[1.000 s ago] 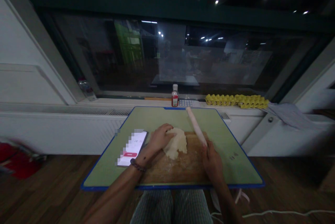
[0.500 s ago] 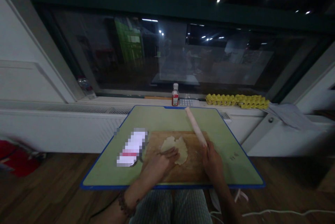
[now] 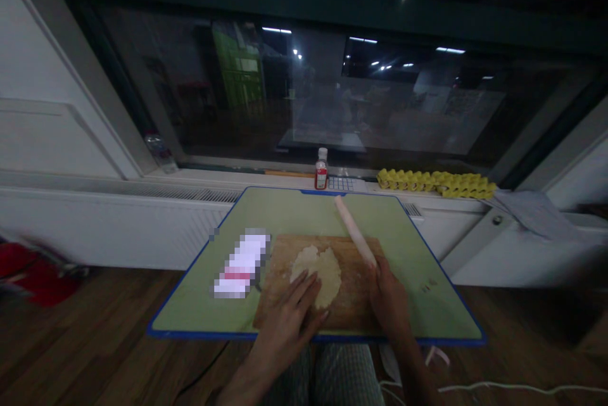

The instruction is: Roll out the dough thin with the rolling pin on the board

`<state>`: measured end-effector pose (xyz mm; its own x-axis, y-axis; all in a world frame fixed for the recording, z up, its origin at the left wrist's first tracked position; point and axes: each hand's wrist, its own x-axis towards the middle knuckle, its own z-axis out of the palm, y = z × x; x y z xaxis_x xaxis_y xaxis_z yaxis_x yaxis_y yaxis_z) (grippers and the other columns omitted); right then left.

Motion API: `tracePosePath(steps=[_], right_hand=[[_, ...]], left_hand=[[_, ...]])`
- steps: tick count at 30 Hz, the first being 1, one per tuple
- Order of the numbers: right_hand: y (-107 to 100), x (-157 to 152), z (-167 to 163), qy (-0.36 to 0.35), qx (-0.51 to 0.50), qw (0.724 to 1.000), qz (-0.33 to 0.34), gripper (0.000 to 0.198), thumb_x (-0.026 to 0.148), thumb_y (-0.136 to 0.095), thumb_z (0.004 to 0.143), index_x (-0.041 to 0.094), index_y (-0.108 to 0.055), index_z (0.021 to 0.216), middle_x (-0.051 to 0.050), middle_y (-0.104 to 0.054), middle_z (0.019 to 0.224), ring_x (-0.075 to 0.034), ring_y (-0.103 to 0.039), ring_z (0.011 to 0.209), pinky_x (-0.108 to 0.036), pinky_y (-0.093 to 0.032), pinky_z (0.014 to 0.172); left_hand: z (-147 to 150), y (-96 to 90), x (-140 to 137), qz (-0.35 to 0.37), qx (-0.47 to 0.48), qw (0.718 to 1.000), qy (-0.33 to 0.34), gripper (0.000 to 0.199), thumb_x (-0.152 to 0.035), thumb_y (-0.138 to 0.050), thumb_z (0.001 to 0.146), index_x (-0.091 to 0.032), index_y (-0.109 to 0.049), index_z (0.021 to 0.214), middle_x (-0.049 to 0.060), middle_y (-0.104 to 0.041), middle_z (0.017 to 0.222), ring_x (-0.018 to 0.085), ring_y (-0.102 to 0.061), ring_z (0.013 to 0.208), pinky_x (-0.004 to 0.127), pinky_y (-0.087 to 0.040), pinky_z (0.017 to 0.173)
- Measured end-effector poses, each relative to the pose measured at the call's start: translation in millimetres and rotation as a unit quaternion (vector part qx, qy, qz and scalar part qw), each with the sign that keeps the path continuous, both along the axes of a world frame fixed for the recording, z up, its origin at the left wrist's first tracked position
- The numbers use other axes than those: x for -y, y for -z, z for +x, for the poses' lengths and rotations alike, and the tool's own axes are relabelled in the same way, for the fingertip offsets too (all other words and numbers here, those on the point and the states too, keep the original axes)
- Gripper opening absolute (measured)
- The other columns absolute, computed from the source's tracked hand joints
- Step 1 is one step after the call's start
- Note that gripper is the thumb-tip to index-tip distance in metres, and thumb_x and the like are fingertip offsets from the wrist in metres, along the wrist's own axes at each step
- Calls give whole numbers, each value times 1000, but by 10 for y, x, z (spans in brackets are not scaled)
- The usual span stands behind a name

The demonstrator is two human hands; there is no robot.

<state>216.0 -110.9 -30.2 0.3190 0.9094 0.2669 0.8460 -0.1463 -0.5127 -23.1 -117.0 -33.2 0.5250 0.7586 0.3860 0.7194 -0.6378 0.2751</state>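
Observation:
A flat, ragged-edged sheet of pale dough [image 3: 327,270] lies on a wooden cutting board [image 3: 354,314]. My left hand [image 3: 292,311] rests over the lower left of the dough with its fingers stretched out, the fingertips on or just over its edge. My right hand [image 3: 389,295] is wrapped round the near end of a light wooden rolling pin [image 3: 354,228]. The pin slants up and to the left from that hand, its far end over the green table top, to the right of the dough.
The small green table [image 3: 190,304] has a blue rim. A phone with a blurred screen [image 3: 242,263] lies left of the board. On the windowsill behind are a red-labelled bottle [image 3: 321,171], yellow egg cartons [image 3: 434,183] and a clear bottle [image 3: 160,151]. A red object [image 3: 38,273] is on the floor.
My left hand has drawn back toward me, turned and spread, uncovering more of the dough. My right hand keeps the rolling pin in nearly the same place.

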Motion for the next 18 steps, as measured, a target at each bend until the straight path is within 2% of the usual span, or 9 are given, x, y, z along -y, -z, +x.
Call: tracePosePath(steps=[2, 7, 11, 15, 18], right_hand=[[-6, 2, -4, -3, 5, 1000, -5, 48, 43, -18, 101, 17, -53, 122, -9, -71, 91, -22, -67, 70, -30, -40, 58], [-11, 5, 9, -8, 16, 1000, -13, 45, 41, -20, 101, 17, -55, 117, -10, -71, 93, -22, -67, 71, -30, -40, 59], [-24, 18, 29, -46, 21, 999, -15, 42, 39, -24, 101, 18, -55, 120, -8, -72, 97, -22, -68, 77, -30, -44, 64], [-54, 31, 12, -89, 65, 994, -11, 40, 35, -28, 101, 18, -58, 122, -9, -71, 105, -22, -68, 86, -32, -48, 73], [-68, 36, -7, -116, 105, 987, 19, 37, 33, -33, 101, 19, -62, 121, -10, -70, 108, -23, -66, 95, -34, -49, 83]], left_hand=[[-29, 17, 23, 7, 13, 1000, -20, 44, -38, -50, 99, -23, -52, 140, 6, -54, 144, 23, -49, 134, 42, -48, 107], [-62, -18, 81, 37, -4, 999, -23, 48, -42, -55, 96, -21, -53, 139, 5, -57, 141, 26, -52, 132, 47, -48, 107], [-20, -75, 88, 42, -17, 998, -32, 45, -41, -56, 96, -21, -56, 136, 5, -58, 140, 28, -51, 132, 49, -46, 108], [21, -129, 54, 33, -17, 999, -38, 35, -34, -54, 97, -22, -61, 128, 5, -53, 146, 27, -48, 134, 47, -44, 109], [60, -109, 36, 25, -23, 998, -44, 35, -38, -52, 97, -23, -61, 128, 5, -48, 150, 28, -44, 137, 50, -41, 110]])
